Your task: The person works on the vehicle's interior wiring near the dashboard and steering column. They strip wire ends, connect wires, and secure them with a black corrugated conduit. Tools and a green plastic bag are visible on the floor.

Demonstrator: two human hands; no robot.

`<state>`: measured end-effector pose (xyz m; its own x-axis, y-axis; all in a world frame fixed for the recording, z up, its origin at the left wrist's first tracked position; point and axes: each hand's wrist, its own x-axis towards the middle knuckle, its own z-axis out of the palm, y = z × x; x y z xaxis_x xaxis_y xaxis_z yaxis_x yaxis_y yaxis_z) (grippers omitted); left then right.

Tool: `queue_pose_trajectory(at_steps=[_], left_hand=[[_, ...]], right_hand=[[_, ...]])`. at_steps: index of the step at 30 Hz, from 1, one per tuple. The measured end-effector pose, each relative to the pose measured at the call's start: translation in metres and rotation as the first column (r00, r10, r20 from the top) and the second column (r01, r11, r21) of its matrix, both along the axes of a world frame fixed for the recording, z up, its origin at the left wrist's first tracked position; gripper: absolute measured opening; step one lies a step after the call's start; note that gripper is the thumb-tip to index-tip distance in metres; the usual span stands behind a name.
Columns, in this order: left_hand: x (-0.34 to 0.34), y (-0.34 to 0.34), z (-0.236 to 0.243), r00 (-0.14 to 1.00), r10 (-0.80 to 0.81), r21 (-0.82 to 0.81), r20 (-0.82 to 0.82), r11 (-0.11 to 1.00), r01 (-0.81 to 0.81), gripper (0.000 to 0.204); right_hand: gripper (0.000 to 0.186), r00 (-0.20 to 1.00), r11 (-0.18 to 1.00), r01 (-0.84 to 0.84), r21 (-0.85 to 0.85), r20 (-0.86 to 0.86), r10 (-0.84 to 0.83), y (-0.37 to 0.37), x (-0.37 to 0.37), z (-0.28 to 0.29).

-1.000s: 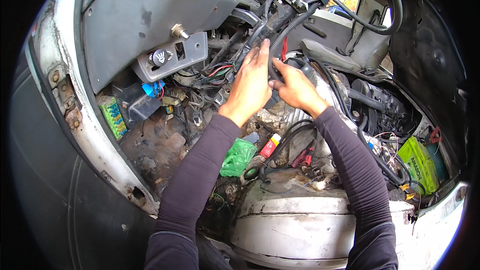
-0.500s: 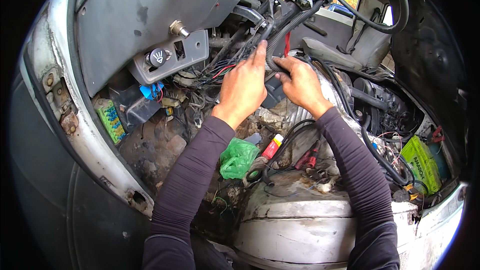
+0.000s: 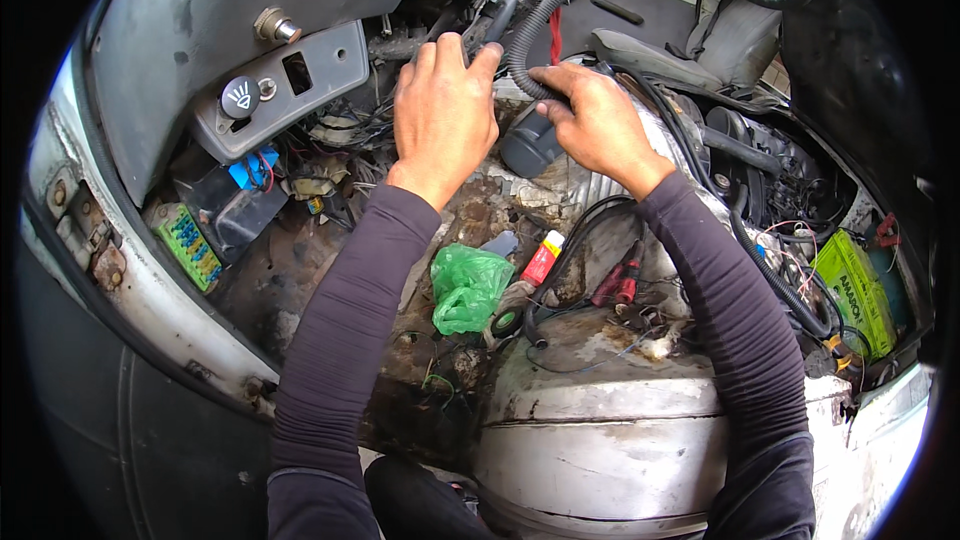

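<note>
My right hand (image 3: pixel 607 130) pinches the lower end of a black corrugated conduit (image 3: pixel 522 48) between thumb and forefinger. The conduit runs down from the steering column, and a red wire (image 3: pixel 556 38) hangs beside it. My left hand (image 3: pixel 443 120) is raised below the dashboard, left of the conduit. Its fingers curl away from me, closed near a dark tube (image 3: pixel 505 8), and what they hold is hidden. Behind and around this hand lies a loose wiring bundle (image 3: pixel 352 130). A dark rounded cover (image 3: pixel 530 145) sits between the two hands.
A dashboard panel with a knob (image 3: pixel 240 97) hangs left, above a fuse box (image 3: pixel 188 245). On the floor lie a green plastic bag (image 3: pixel 470 288), a red-and-yellow tube (image 3: pixel 542 258) and red-handled clips (image 3: pixel 618 282). The engine bay (image 3: pixel 760 175) opens at right, near a yellow-green box (image 3: pixel 855 290).
My left hand has moved left, its pointing forefinger now bent in with the others. My right hand stays on the conduit. The view has shifted, so the dashboard sits further up and left.
</note>
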<state>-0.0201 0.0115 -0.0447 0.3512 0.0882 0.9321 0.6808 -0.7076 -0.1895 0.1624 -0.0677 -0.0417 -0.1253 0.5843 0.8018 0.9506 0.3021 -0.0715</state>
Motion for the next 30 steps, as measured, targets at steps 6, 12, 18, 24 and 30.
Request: queue_pose_trajectory(at_steps=[6, 12, 18, 24, 30], left_hand=[[0.019, 0.001, 0.001, 0.995, 0.089, 0.025, 0.034, 0.996, -0.090, 0.037], [0.031, -0.009, -0.010, 0.962, -0.079, -0.134, 0.260, 0.984, 0.117, 0.028], [0.026, -0.016, -0.018, 0.919, -0.184, -0.191, 0.348, 0.946, 0.262, 0.037], [-0.012, -0.040, -0.097, 0.654, -0.176, -0.363, 0.735, 0.713, 0.600, 0.040], [-0.006, -0.015, -0.116, -0.180, -0.088, 0.098, 0.980, -0.575, 0.812, 0.042]], right_hand=[[0.037, 0.998, 0.998, -0.013, 0.054, 0.062, 0.010, 0.001, -0.002, 0.000], [0.034, 1.000, 0.999, 0.010, 0.031, -0.004, -0.010, 0.011, -0.018, -0.010], [0.038, 0.987, 0.986, 0.043, -0.160, -0.144, -0.067, 0.027, -0.031, -0.006], [0.053, 0.730, 0.822, -0.469, -0.323, -0.666, 0.154, 0.022, -0.049, -0.004], [0.030, 0.663, 0.844, -0.437, -0.310, -0.746, 0.069, 0.023, -0.055, -0.003]])
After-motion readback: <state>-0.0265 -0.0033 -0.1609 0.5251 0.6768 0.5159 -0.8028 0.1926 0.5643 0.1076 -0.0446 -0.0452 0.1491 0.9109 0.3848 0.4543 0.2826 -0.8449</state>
